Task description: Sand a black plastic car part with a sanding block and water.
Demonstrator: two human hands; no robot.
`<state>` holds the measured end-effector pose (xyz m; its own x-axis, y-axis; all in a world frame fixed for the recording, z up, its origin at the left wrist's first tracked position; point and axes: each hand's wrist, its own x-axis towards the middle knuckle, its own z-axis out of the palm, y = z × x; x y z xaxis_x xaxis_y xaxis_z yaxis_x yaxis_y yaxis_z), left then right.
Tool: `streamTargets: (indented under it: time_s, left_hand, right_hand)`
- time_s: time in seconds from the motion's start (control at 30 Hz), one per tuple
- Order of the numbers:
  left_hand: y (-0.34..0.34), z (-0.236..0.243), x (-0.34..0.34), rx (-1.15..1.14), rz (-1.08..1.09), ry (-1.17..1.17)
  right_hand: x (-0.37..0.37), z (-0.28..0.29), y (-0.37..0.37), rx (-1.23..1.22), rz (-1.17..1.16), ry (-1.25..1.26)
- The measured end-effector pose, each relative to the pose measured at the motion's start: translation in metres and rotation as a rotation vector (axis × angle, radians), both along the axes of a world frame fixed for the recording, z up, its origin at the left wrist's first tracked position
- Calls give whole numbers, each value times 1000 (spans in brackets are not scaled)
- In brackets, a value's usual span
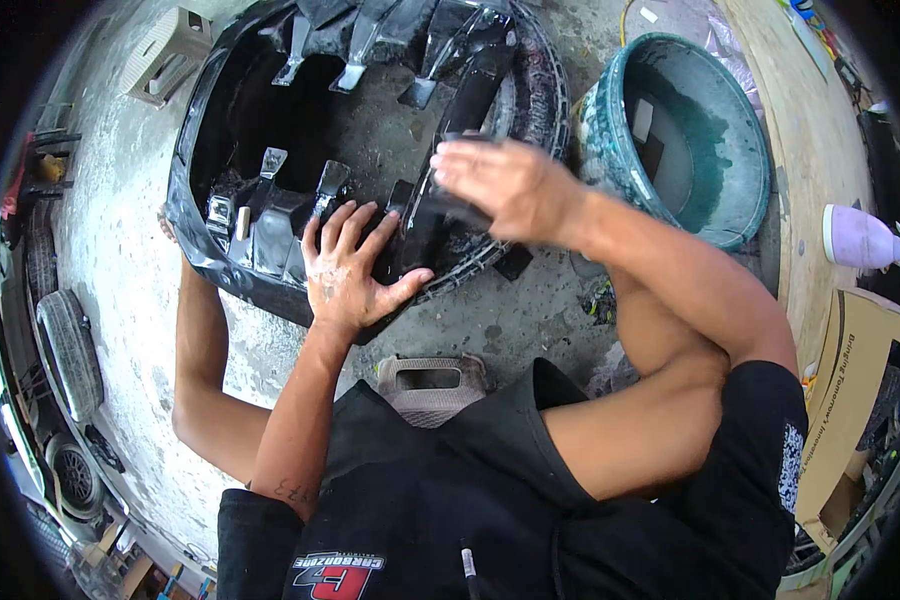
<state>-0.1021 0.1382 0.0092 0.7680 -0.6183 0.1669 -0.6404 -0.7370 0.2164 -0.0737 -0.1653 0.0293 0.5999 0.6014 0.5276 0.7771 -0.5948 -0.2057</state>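
Your left hand spread on black molded panel, near edge | your right hand blurred over panel's right side, fingers together; can't tell if gripping the dark object beneath | panel lies across tire, concrete floor, ahead of you | teal tub just right

Dressed in a black shirt with short sleeves; marked at the near left with a badge in red, white and grey; dotted with a white speckled print on the right sleeve; inked with small dark marks on the left arm, just past the sleeve; spotted with pale smears on the left hand; dressed lower down in plain, dark, wide-legged shorts; bare at the knees.
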Motion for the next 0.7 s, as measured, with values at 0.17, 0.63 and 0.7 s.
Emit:
streamTargets:
  time_s: [0.17, 0.63, 0.7]
  left_hand:
    - [1, 1, 1, 24, -1, 22]
    - [1, 0, 0, 8, -6, 12]
    - [2, -1, 0, 37, 0, 23]
  right_hand:
    - [3, 0, -5, 10, -251, -18]
    - [1, 2, -4, 58, -194, -3]
    - [6, -3, -7, 77, -339, 13]
